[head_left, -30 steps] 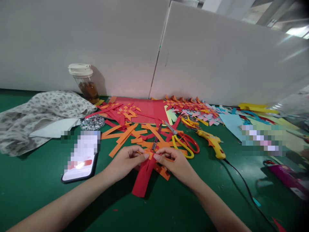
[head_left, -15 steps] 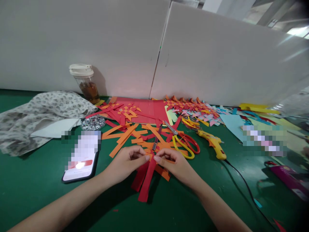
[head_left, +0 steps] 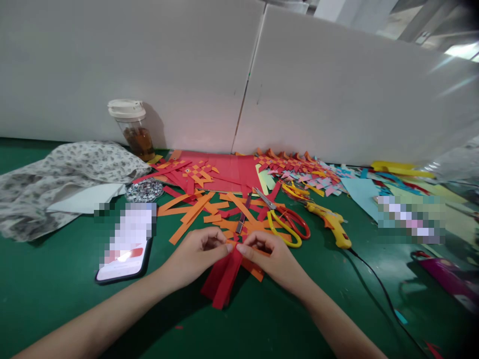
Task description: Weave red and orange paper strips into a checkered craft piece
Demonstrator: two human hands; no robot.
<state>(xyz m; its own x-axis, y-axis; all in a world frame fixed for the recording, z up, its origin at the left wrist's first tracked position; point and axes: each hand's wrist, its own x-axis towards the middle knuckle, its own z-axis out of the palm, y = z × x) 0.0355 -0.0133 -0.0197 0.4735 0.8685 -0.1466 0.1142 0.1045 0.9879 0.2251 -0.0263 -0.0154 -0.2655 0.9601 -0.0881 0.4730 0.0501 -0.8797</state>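
Red paper strips (head_left: 224, 279) hang down toward me from between my hands, joined with orange strips (head_left: 253, 269) that slant off to the right. My left hand (head_left: 205, 252) pinches their upper end between thumb and fingers. Close beside it, my right hand (head_left: 262, 253) pinches the same woven piece from the other side. The fingers hide most of the crossing where red and orange meet. Just beyond my hands lie loose orange paper strips (head_left: 196, 212) and scissors (head_left: 282, 219) with red and yellow handles.
At the left lie a phone (head_left: 127, 244) and a patterned cloth (head_left: 86, 164), with a lidded cup (head_left: 134, 132) behind. A yellow glue gun (head_left: 331, 224) trails its cord on the right. Woven paper fish (head_left: 200, 173) rest on red sheets (head_left: 239, 169) before the partition (head_left: 179, 75).
The red strips have drawn closer together and their lower ends have shifted slightly left. My right thumb has moved a little left and down. Both hands keep their pinch.
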